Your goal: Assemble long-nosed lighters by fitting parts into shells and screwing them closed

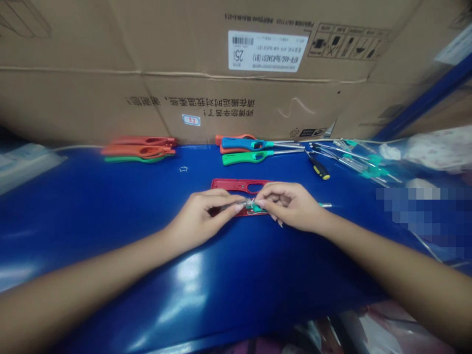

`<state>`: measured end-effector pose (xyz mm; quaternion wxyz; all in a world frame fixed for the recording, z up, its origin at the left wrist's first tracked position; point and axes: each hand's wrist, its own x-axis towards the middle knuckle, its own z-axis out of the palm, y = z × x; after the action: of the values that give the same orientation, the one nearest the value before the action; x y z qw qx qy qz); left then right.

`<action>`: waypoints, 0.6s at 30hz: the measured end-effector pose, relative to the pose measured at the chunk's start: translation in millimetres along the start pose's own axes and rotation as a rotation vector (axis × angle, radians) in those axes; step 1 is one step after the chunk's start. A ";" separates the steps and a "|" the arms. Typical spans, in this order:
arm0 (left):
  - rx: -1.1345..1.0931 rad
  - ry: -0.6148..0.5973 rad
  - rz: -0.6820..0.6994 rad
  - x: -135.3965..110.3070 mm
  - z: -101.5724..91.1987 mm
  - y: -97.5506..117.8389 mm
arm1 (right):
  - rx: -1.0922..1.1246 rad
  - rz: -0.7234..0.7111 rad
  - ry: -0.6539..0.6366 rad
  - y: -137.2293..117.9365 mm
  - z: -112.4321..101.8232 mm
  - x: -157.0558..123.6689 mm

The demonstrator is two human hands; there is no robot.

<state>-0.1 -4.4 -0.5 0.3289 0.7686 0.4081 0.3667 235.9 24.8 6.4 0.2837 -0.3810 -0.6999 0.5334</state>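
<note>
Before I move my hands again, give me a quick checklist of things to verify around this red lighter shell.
1. Grip: left hand and right hand both pinch the teal and metal insert: ok.
2. Position: the insert sits over the red shell half on the blue table: ok.
3. Insert fully seated in the shell: the fingers hide it: cannot tell.
4. Second red shell half lies just behind the hands: ok.
5. Screwdriver lies apart, back right, untouched: ok.
</note>
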 end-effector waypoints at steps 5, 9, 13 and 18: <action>-0.008 -0.005 0.006 0.0 0.1 1.0 | -0.006 -0.002 0.003 -0.4 -0.4 -0.3; 0.004 -0.005 0.006 -1.2 -0.6 1.0 | -0.012 0.005 0.005 -0.4 -0.5 -0.4; 0.002 -0.006 0.012 -1.2 -0.4 0.6 | -0.006 0.003 0.011 -1.9 0.4 -0.4; -0.010 -0.014 0.015 -0.4 0.2 1.3 | -0.029 -0.012 0.009 -4.3 1.1 -0.5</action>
<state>0.4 -5.5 0.4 0.3328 0.7725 0.3984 0.3658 234.3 23.1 10.3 0.2847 -0.3832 -0.7086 0.5196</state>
